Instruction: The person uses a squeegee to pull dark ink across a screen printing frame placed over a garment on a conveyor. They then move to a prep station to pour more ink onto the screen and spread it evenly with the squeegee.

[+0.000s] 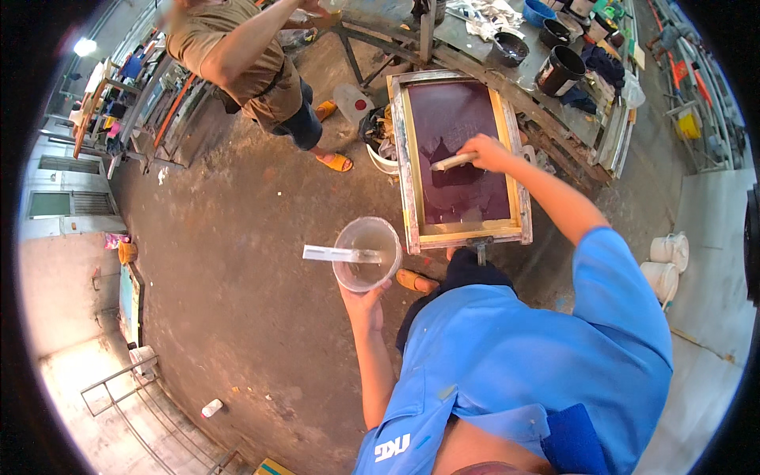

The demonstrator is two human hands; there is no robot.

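My left hand is closed around the lower side of a translucent plastic tub, held over the floor to the left. Inside the tub is a cloudy liquid or residue, and a flat white strip lies across it, sticking out past the left rim. My right hand grips a short pale flat-edged tool, whose exact kind I cannot make out. It is over the dark purple mesh of a framed printing screen. A darker, wet-looking patch shows on the mesh around the tool.
Another person in a tan shirt stands at the far left. A white bin with rags stands left of the screen. Beyond it is a worktable bearing black buckets and a blue basin. White pails stand at right.
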